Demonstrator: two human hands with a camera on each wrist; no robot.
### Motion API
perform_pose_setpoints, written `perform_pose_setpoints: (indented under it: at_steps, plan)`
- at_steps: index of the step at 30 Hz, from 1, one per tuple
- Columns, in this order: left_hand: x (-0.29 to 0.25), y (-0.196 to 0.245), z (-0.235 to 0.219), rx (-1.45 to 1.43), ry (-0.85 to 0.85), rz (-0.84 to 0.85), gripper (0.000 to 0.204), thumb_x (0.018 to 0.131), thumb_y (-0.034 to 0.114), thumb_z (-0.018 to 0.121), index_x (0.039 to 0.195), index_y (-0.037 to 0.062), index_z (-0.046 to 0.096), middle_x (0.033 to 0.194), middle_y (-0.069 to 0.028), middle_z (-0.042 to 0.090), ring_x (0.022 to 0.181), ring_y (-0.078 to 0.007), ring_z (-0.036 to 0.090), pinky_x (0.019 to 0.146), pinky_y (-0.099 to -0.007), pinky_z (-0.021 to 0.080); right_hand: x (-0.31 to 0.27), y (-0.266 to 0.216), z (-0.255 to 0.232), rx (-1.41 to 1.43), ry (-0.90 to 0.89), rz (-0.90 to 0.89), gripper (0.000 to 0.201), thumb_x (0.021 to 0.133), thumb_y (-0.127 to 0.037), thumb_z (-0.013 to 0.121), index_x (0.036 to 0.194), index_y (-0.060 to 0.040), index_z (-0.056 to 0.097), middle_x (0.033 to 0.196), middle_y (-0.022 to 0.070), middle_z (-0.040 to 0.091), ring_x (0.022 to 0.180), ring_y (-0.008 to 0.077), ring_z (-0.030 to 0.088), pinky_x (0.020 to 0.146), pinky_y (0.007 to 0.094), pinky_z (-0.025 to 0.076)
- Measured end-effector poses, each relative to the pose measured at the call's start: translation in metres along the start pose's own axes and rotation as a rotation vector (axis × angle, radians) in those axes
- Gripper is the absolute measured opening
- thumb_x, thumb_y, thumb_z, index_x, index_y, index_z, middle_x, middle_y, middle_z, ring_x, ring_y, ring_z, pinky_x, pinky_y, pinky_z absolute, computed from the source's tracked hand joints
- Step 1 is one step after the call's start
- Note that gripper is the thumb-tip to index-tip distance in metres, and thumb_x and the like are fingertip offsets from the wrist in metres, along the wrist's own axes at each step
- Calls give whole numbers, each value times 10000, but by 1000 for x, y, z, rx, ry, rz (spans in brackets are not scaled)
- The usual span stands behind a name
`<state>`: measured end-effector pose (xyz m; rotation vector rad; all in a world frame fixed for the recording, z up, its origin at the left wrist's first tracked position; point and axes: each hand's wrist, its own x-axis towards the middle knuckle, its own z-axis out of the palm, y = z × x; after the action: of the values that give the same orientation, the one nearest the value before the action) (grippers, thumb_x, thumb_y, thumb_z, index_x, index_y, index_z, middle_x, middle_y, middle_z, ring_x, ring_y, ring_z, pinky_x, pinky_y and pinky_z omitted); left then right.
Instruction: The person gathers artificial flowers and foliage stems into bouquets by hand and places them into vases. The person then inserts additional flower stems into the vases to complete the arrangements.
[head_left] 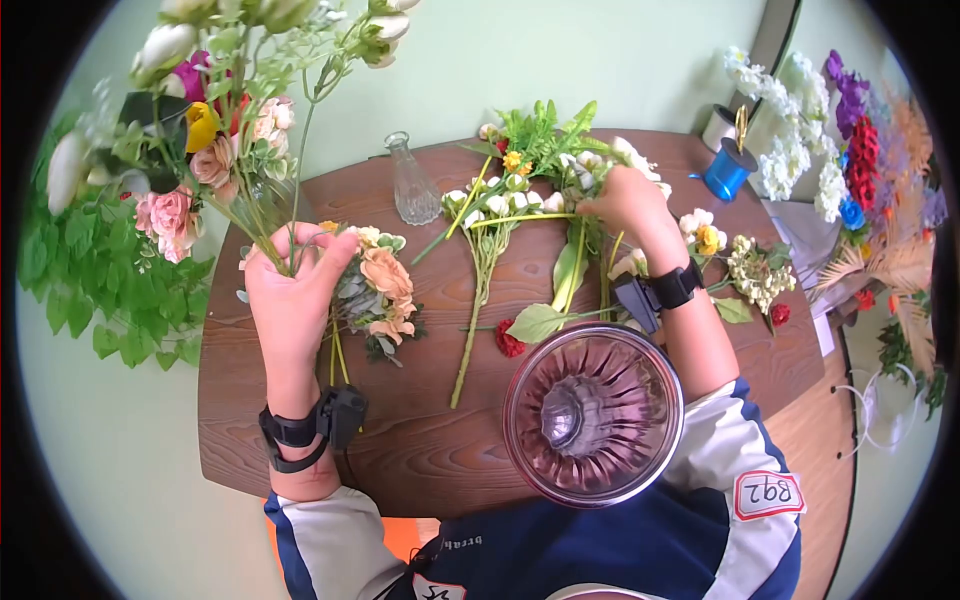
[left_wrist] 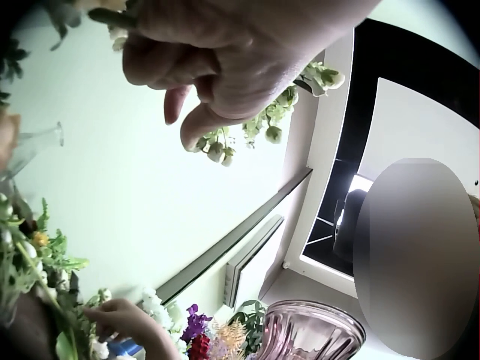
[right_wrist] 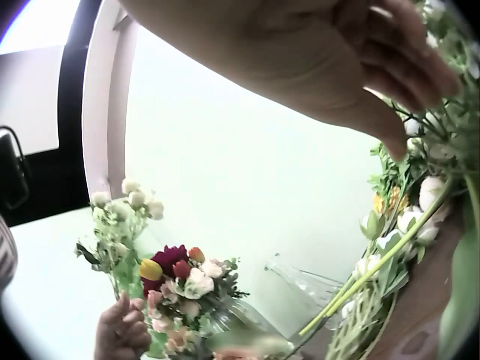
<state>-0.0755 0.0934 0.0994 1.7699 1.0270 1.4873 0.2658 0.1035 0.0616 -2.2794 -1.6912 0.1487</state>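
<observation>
At 9 o'clock on the table [head_left: 450,460], white-flower stems [head_left: 298,150] are pinched by the left hand [head_left: 290,290]. At 1 o'clock, the white flowers [head_left: 580,170] are reached into by the right hand [head_left: 635,205]; whether any stem is gripped cannot be told. 1 clear vase [head_left: 412,185] is seen near the far edge at 11 o'clock, 1 blue spool [head_left: 730,172] at 2, and 1 purple glass bowl [head_left: 595,415] at 5. A gap is left between the peach flowers [head_left: 388,285] and 1 long white bunch [head_left: 485,250].
</observation>
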Motion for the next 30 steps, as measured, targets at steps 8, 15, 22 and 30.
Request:
perform_pose_setpoints:
  at_steps: [8,15,22,30]
  plan:
    - [0,4,-3,-230,82,-156,227,930,205,483,789,35,533,492,82,305,369,-8,232,364,-204,146,11,4,23,37,-174,90,218,655,-90,645,849,8,650,855,204,643,851,313,634,736,370,509]
    - [0,2,0,-195,104,-52,281,950,211,430,780,29,560,450,56,338,347,-22,251,349,-199,167,22,10,14,886,214,-93,76,711,18,594,780,13,563,697,93,620,604,161,620,566,267,503]
    - [-14,-22,41,-8,-317,-412,437,966,322,355,838,-2,620,444,-17,482,312,-40,285,305,-194,213,-5,0,-32,1435,224,-172,132,779,42,590,892,17,525,716,64,621,579,103,582,506,211,464]
    - [-41,-75,82,-101,-689,-720,486,978,360,280,950,12,618,631,-72,593,434,-72,464,419,-194,380,-2,17,-49,1728,297,-166,162,848,30,471,1004,13,513,947,151,608,681,128,554,610,228,467]
